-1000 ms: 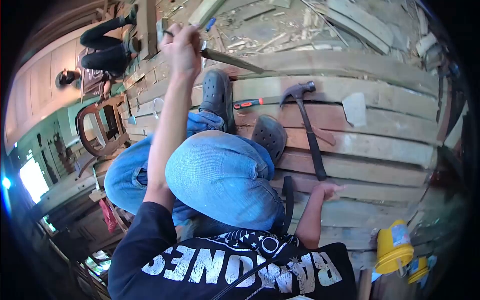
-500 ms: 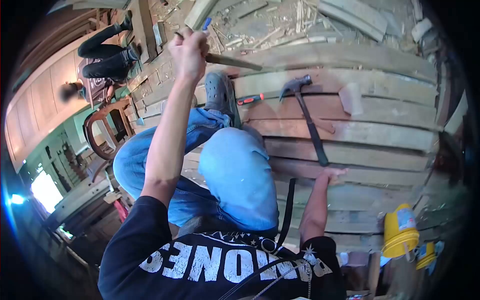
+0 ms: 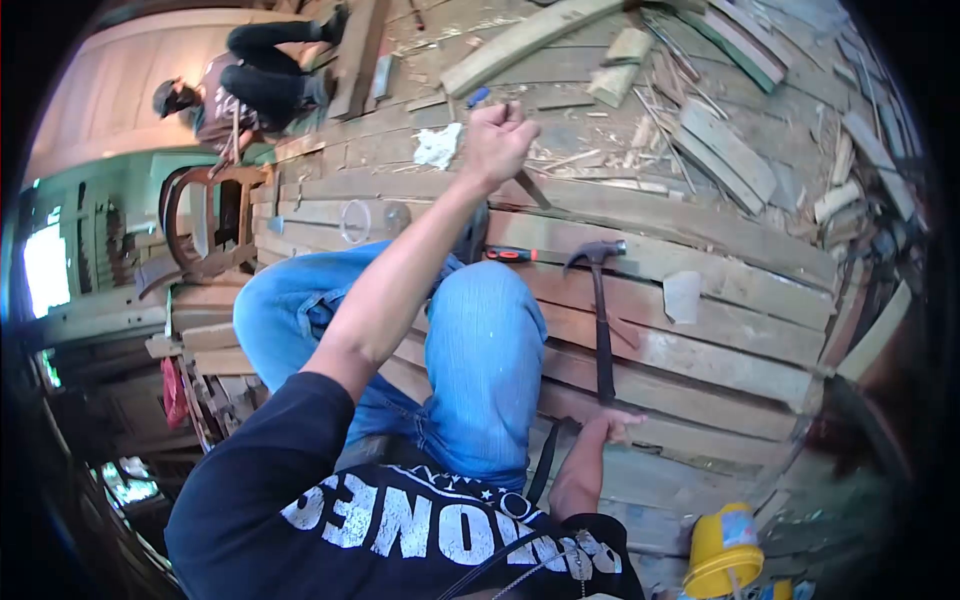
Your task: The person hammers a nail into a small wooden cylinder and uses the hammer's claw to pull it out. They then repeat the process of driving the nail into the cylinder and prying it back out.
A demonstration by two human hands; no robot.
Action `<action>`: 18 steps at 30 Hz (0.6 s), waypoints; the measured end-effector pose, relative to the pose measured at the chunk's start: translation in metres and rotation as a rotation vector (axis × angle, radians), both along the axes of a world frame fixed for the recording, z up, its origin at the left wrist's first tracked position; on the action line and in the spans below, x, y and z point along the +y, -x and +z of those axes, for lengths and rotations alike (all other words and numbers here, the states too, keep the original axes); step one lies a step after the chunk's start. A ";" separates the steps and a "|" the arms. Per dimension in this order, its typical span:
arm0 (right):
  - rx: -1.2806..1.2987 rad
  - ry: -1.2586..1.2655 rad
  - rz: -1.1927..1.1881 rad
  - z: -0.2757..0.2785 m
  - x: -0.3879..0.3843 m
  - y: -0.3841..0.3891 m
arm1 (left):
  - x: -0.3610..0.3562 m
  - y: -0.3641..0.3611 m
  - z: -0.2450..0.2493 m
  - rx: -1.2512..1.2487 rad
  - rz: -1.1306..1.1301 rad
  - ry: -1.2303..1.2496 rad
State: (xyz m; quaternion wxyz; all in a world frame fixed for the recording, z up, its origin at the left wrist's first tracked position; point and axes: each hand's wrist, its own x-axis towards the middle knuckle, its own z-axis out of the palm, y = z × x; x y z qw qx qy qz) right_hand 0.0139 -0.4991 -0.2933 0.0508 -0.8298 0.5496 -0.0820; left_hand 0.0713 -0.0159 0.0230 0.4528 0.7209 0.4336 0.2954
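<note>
My left hand (image 3: 498, 148) is closed round a narrow stick-like piece (image 3: 532, 190), whose end sticks out below the fist. My right hand (image 3: 622, 425) is low on the planks, its fingers stretched out and empty, just below the end of the handle of a claw hammer (image 3: 603, 330). Whether it touches the handle I cannot tell. A red and black handled tool (image 3: 511, 254) lies left of the hammer head. Right of the hammer is a pale flat piece (image 3: 682, 297). A small blue object (image 3: 478, 97) shows beside my left fist.
Another person (image 3: 265, 90) sits at the upper left, near a curved wooden frame (image 3: 190, 215). Wood scraps (image 3: 725, 150) and a white crumpled piece (image 3: 437, 146) lie beyond the planks (image 3: 700, 370). A yellow bucket (image 3: 722, 550) is at the lower right.
The view has shifted, so the hammer and planks appear lower. My left fist now appears farther right, and the piece in it points more steeply down. My right hand stays near the hammer handle.
</note>
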 end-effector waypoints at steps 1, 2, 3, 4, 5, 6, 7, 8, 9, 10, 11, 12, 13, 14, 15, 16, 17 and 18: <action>0.011 -0.028 0.007 0.011 0.001 0.002 | -0.006 0.003 0.002 0.001 0.022 -0.019; 0.013 -0.050 0.017 0.012 0.004 0.002 | -0.008 0.005 0.000 -0.012 0.100 0.040; 0.017 -0.080 0.023 0.012 0.009 -0.001 | -0.004 0.004 -0.004 -0.033 0.169 0.090; 0.018 -0.109 0.032 0.014 0.012 -0.001 | 0.000 0.007 -0.010 -0.062 0.147 0.037; 0.021 -0.131 0.040 0.017 0.012 -0.001 | 0.003 0.009 -0.007 -0.073 0.112 0.014; 0.031 -0.143 0.051 0.019 0.010 -0.001 | 0.004 0.012 -0.007 -0.080 0.074 0.001; 0.034 -0.158 0.058 0.020 0.010 -0.001 | 0.005 0.015 -0.007 -0.085 0.080 -0.008; 0.034 -0.173 0.064 0.020 0.011 -0.002 | 0.008 0.018 -0.007 -0.081 0.082 0.023; 0.038 -0.184 0.065 0.019 0.012 -0.003 | 0.012 0.020 -0.007 -0.077 0.084 0.054; 0.040 -0.202 0.069 0.020 0.012 -0.005 | 0.014 0.021 -0.008 -0.086 0.088 0.039; 0.043 -0.217 0.075 0.021 0.015 -0.006 | 0.015 0.024 -0.009 -0.120 0.096 0.045; 0.045 -0.229 0.081 0.021 0.015 -0.007 | 0.015 0.025 -0.007 -0.152 0.105 0.052; 0.048 -0.242 0.089 0.020 0.017 -0.007 | 0.015 0.026 -0.007 -0.159 0.127 0.070; 0.052 -0.256 0.097 0.020 0.017 -0.009 | 0.017 0.025 -0.005 -0.166 0.135 0.057; 0.057 -0.265 0.110 0.020 0.016 -0.008 | 0.017 0.023 -0.006 -0.147 0.142 0.054; 0.058 -0.274 0.123 0.019 0.015 -0.010 | 0.016 0.022 -0.007 -0.126 0.150 0.051; 0.064 -0.285 0.136 0.019 0.014 -0.011 | 0.011 0.017 0.000 -0.168 0.133 0.068; 0.067 -0.297 0.143 0.018 0.016 -0.012 | 0.012 0.017 -0.002 -0.169 0.134 0.058</action>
